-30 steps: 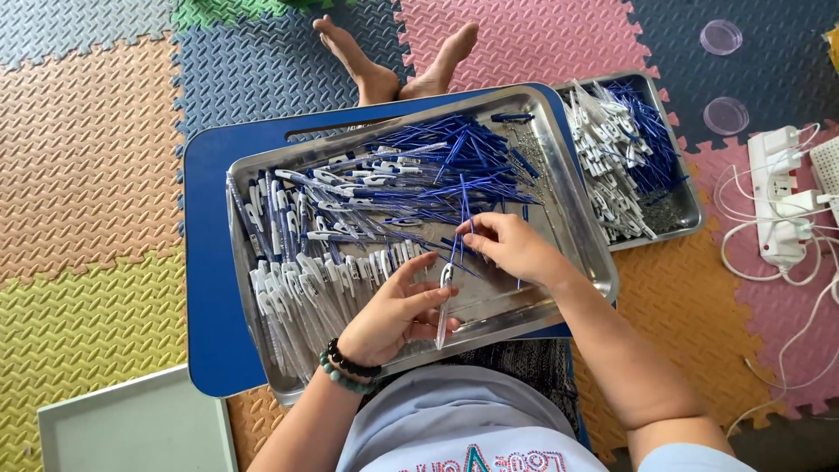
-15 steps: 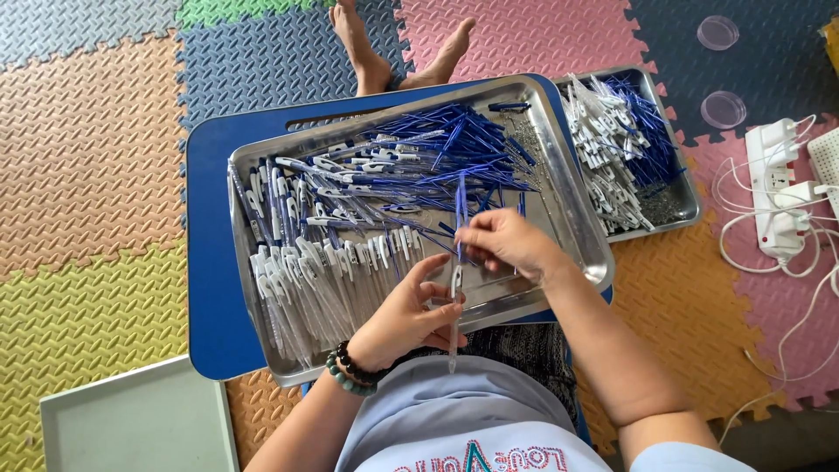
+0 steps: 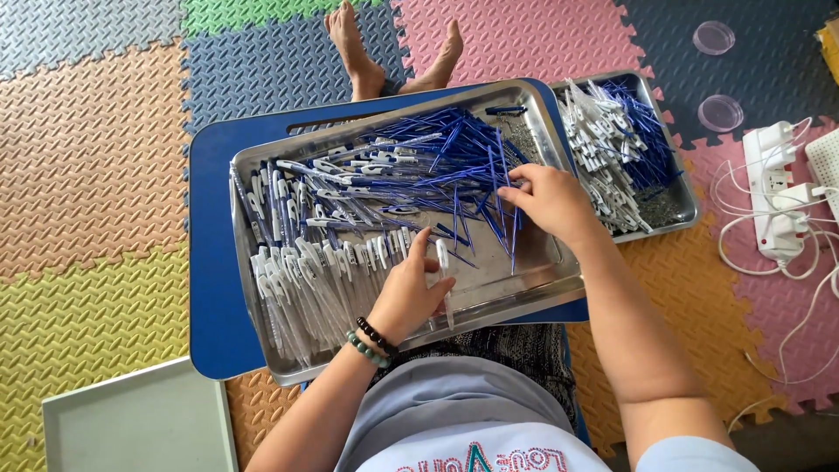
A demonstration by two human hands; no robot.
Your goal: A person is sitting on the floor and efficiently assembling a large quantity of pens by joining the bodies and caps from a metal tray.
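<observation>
Two steel trays hold the pen parts I am watching: the large tray (image 3: 559, 288) on the blue lap table (image 3: 210, 262) and a smaller tray (image 3: 686, 205) at three o'clock of it. My left hand (image 3: 411, 293), at six o'clock of the large tray, has its fingers closed around a clear pen barrel with a white tip (image 3: 442, 262). My right hand (image 3: 551, 201), at three o'clock of the tray, has thumb and fingertips pinched on a thin blue refill (image 3: 512, 240) that hangs down toward the bare tray floor. Blue refills (image 3: 437, 162) are heaped at twelve o'clock, and white-clipped barrels (image 3: 297, 280) lie in rows at eight o'clock.

I judge the refill could snag its neighbours and drag several out of the heap, since they cross one another loosely. The large tray overhangs the table edge near me, so a push from my wrist might tip it.

The barrel's lower end is hidden in my palm. The small parts in the far tray are too tangled to sort out, and a pale board (image 3: 131, 428) at seven o'clock is cut off by the frame.
</observation>
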